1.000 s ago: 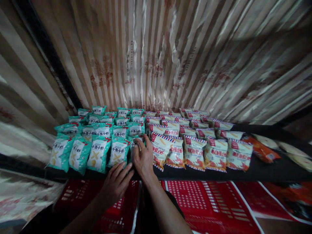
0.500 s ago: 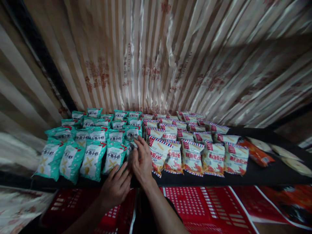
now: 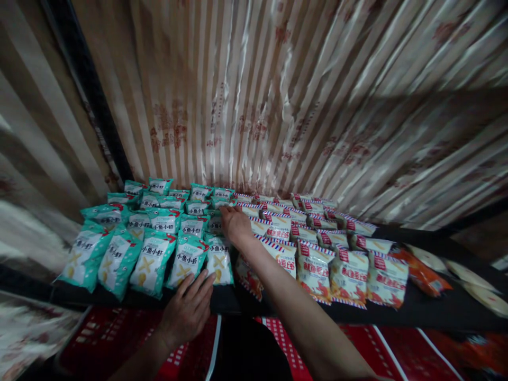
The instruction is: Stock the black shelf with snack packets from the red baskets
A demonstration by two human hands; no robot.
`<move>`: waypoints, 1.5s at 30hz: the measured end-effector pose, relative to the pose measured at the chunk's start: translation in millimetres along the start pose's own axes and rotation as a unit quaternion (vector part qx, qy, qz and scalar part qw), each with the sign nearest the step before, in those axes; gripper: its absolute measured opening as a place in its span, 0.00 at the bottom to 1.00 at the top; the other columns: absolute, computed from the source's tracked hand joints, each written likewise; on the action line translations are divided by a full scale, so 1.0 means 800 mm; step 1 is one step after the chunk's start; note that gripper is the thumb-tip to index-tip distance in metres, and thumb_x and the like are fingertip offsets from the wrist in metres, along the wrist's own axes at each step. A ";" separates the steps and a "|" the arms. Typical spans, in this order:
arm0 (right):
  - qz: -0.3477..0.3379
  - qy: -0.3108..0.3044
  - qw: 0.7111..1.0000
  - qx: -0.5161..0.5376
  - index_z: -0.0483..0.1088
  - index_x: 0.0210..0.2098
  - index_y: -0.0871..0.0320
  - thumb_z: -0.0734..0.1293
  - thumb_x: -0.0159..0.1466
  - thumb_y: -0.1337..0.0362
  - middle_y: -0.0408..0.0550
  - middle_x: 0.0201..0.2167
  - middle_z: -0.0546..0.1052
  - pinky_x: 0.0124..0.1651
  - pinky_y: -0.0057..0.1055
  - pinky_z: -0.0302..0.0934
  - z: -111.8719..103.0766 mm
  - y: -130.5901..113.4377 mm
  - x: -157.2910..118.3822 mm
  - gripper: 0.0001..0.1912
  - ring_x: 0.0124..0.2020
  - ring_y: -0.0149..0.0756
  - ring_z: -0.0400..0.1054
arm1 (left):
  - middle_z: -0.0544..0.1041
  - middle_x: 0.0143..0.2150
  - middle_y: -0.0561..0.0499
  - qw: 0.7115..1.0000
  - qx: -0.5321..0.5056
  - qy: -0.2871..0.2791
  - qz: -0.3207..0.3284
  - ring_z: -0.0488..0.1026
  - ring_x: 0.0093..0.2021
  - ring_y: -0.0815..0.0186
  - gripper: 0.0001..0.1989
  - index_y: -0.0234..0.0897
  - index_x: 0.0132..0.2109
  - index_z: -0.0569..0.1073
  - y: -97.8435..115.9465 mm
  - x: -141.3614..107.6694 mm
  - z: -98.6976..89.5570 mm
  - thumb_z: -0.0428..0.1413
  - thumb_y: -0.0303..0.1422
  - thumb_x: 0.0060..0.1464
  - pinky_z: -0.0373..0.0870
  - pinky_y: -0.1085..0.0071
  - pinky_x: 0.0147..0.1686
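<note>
Teal-and-white snack bags stand in rows on the left of a black shelf (image 3: 254,304). My right hand (image 3: 238,227) reaches over the front row, its fingers closed together at the right edge of a teal snack bag (image 3: 215,223) in a row behind; the fingertips are partly hidden. Below, my left hand (image 3: 188,307) is open, fingers stretched out at the bottom of a front teal snack bag (image 3: 186,259). Beside it, another front teal snack bag (image 3: 219,259) stands upright, touched by neither hand.
Cream snack bags (image 3: 315,267) with striped edges fill rows on the right, partly behind my right forearm. Further right lie an orange packet (image 3: 426,275) and several pale flat packs (image 3: 484,299). Red baskets (image 3: 119,338) sit below the shelf edge. A striped curtain (image 3: 254,95) hangs behind.
My right hand has moved from the front teal bag up and back to one behind it. That front bag now shows fully. My left hand stays low, slightly shifted.
</note>
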State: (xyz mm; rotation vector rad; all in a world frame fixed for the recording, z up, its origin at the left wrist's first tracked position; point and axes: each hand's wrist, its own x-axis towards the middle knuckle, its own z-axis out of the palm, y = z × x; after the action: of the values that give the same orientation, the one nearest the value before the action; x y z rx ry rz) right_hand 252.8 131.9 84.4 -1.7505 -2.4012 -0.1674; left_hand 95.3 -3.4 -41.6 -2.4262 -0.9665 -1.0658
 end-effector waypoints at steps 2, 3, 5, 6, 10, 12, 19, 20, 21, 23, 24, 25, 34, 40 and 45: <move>0.000 -0.021 0.999 -0.026 0.68 0.47 0.61 0.57 0.63 0.71 0.55 0.42 0.75 0.50 0.34 0.57 0.003 0.002 0.008 0.15 0.45 0.40 0.65 | 0.71 0.55 0.49 1.000 0.002 0.004 0.000 0.58 0.61 0.63 0.14 0.34 0.46 0.73 0.001 0.002 -0.001 0.49 0.27 0.54 0.48 0.62 0.63; -0.001 -0.026 0.999 -0.032 0.69 0.46 0.60 0.57 0.63 0.71 0.55 0.42 0.75 0.51 0.34 0.56 0.005 0.003 0.011 0.15 0.45 0.40 0.65 | 0.71 0.55 0.49 1.000 0.003 0.005 0.001 0.58 0.62 0.63 0.14 0.34 0.46 0.73 0.001 0.003 -0.001 0.49 0.27 0.54 0.47 0.62 0.63; -0.004 -0.026 0.999 -0.036 0.70 0.44 0.60 0.57 0.63 0.70 0.55 0.42 0.74 0.52 0.34 0.55 0.008 0.004 0.016 0.14 0.46 0.39 0.65 | 0.71 0.55 0.49 1.000 0.006 0.007 0.004 0.58 0.62 0.63 0.14 0.35 0.46 0.73 0.001 0.004 -0.001 0.48 0.27 0.54 0.47 0.62 0.63; -0.004 -0.027 0.999 -0.038 0.70 0.43 0.60 0.57 0.64 0.70 0.55 0.42 0.74 0.52 0.34 0.55 0.009 0.004 0.017 0.13 0.46 0.39 0.65 | 0.71 0.55 0.49 1.000 0.006 0.009 0.004 0.58 0.62 0.63 0.14 0.34 0.46 0.73 0.001 0.005 -0.001 0.48 0.27 0.54 0.46 0.62 0.63; -0.021 -0.035 0.999 -0.027 0.72 0.40 0.58 0.58 0.63 0.69 0.54 0.42 0.74 0.48 0.34 0.57 0.012 0.000 0.020 0.12 0.46 0.41 0.65 | 0.71 0.55 0.48 1.000 0.000 0.012 0.000 0.59 0.61 0.63 0.14 0.33 0.46 0.73 0.002 0.005 0.000 0.48 0.27 0.54 0.46 0.62 0.64; -0.029 -0.034 0.999 -0.012 0.72 0.40 0.58 0.59 0.63 0.69 0.55 0.42 0.74 0.46 0.34 0.58 0.011 -0.001 0.019 0.11 0.46 0.42 0.65 | 0.71 0.55 0.48 1.000 -0.002 0.011 -0.002 0.59 0.60 0.63 0.14 0.33 0.46 0.74 0.002 0.005 0.001 0.48 0.27 0.55 0.46 0.62 0.63; 0.014 0.042 0.999 -0.004 0.69 0.48 0.58 0.56 0.65 0.66 0.53 0.48 0.72 0.52 0.35 0.56 0.004 0.029 0.030 0.15 0.50 0.41 0.61 | 0.70 0.56 0.49 1.000 0.003 0.001 -0.003 0.61 0.59 0.61 0.14 0.33 0.44 0.74 0.003 0.003 0.002 0.47 0.27 0.55 0.46 0.61 0.63; 0.029 0.046 0.998 -0.010 0.69 0.48 0.58 0.56 0.65 0.67 0.54 0.49 0.71 0.52 0.35 0.56 0.004 0.035 0.033 0.16 0.51 0.42 0.61 | 0.70 0.56 0.49 1.000 0.005 0.000 -0.002 0.61 0.59 0.61 0.14 0.33 0.44 0.75 0.003 0.002 0.003 0.47 0.28 0.55 0.46 0.61 0.63; 0.039 0.045 0.998 -0.014 0.69 0.48 0.58 0.55 0.65 0.68 0.55 0.50 0.71 0.52 0.35 0.56 0.004 0.040 0.037 0.16 0.50 0.42 0.62 | 0.70 0.56 0.49 1.000 0.007 -0.001 -0.002 0.61 0.59 0.61 0.14 0.33 0.44 0.75 0.002 0.002 0.003 0.47 0.28 0.55 0.46 0.61 0.63; 0.039 0.027 0.999 -0.020 0.69 0.48 0.60 0.55 0.64 0.69 0.56 0.48 0.72 0.52 0.34 0.56 0.004 0.047 0.044 0.17 0.49 0.41 0.65 | 0.70 0.56 0.49 1.000 0.011 -0.004 0.000 0.61 0.60 0.61 0.14 0.33 0.45 0.75 0.002 0.001 0.004 0.48 0.28 0.55 0.46 0.61 0.63; 0.033 0.016 0.999 -0.021 0.69 0.48 0.60 0.55 0.64 0.70 0.56 0.47 0.73 0.52 0.33 0.56 0.004 0.049 0.047 0.17 0.48 0.40 0.66 | 0.70 0.56 0.49 1.000 0.015 -0.004 0.002 0.60 0.60 0.61 0.14 0.34 0.45 0.74 0.002 0.001 0.004 0.48 0.28 0.54 0.46 0.60 0.63; 0.027 0.007 0.999 -0.022 0.69 0.48 0.61 0.55 0.64 0.70 0.55 0.45 0.74 0.52 0.33 0.55 0.004 0.050 0.049 0.16 0.47 0.40 0.67 | 0.70 0.56 0.48 1.000 0.019 -0.003 0.005 0.60 0.60 0.61 0.14 0.34 0.45 0.74 0.002 0.001 0.004 0.48 0.28 0.54 0.46 0.60 0.63; -0.022 -0.029 0.998 -0.042 0.74 0.38 0.58 0.56 0.64 0.67 0.52 0.40 0.78 0.53 0.32 0.53 0.000 0.048 0.054 0.14 0.42 0.37 0.70 | 0.71 0.55 0.49 1.000 0.009 0.007 -0.003 0.59 0.61 0.62 0.15 0.33 0.46 0.74 0.003 0.006 0.001 0.48 0.27 0.54 0.47 0.62 0.63; -0.029 -0.038 0.998 -0.028 0.73 0.39 0.57 0.58 0.64 0.66 0.49 0.39 0.78 0.55 0.29 0.50 0.003 0.046 0.055 0.13 0.43 0.34 0.69 | 0.71 0.55 0.49 1.000 0.007 0.008 -0.004 0.59 0.61 0.62 0.14 0.34 0.45 0.74 0.003 0.004 0.004 0.48 0.27 0.54 0.46 0.62 0.63; 0.005 -0.007 1.000 0.006 0.71 0.45 0.58 0.56 0.66 0.64 0.51 0.44 0.76 0.52 0.28 0.54 0.006 0.061 0.065 0.15 0.46 0.35 0.68 | 0.71 0.55 0.50 1.000 0.015 0.008 -0.011 0.58 0.62 0.61 0.13 0.35 0.43 0.75 0.003 0.002 0.007 0.48 0.29 0.54 0.46 0.61 0.63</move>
State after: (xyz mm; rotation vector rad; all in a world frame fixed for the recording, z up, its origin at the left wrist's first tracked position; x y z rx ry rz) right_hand 282.9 196.5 89.5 -1.7642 -2.3979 -0.1396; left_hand 100.3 -1.5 -44.0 -2.3850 -0.9984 -1.0672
